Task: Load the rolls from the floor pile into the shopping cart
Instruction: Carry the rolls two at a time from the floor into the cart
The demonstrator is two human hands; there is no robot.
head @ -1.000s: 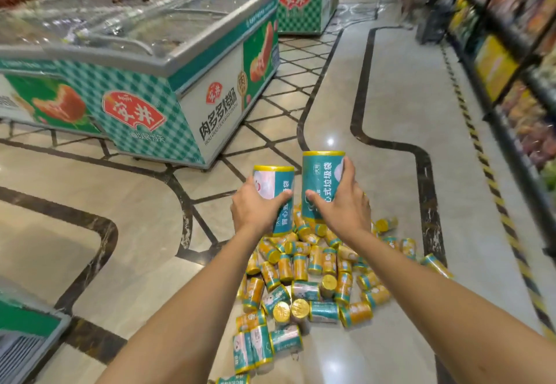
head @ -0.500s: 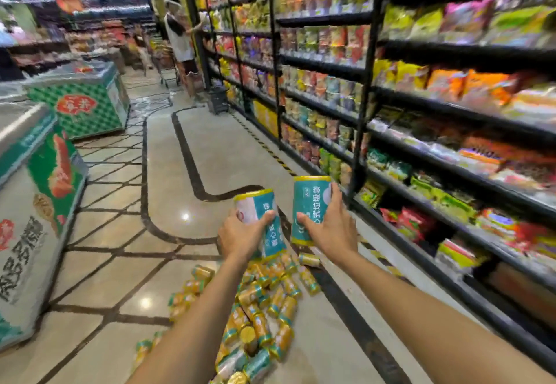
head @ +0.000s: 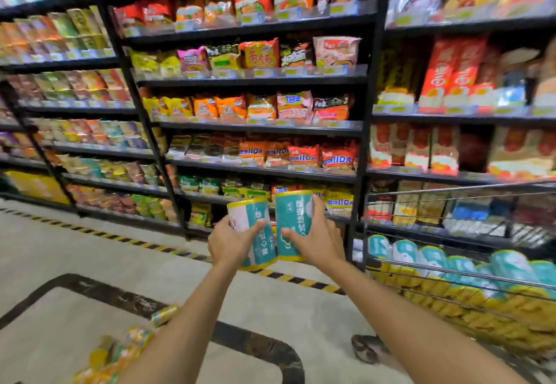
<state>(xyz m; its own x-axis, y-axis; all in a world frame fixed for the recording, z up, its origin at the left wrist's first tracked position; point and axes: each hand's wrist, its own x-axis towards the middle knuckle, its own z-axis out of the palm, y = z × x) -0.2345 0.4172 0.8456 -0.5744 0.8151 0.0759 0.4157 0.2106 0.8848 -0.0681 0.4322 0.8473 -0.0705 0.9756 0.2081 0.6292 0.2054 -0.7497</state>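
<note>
Each hand holds one teal roll with yellow rims, upright at chest height. My left hand grips the left roll; my right hand grips the right roll. The two rolls nearly touch. To the right stands the wire shopping cart, holding several of the same rolls in rows. The floor pile of rolls shows at the lower left, partly hidden behind my left forearm.
Tall black shelves packed with snack and noodle packets fill the view ahead. A yellow-and-black striped line runs along the floor at their base. A cart wheel sits on the floor below my right forearm.
The view has swung right, from the freezers and floor pile to the shelves and cart. Both hands keep their rolls, carried along with the turn.
</note>
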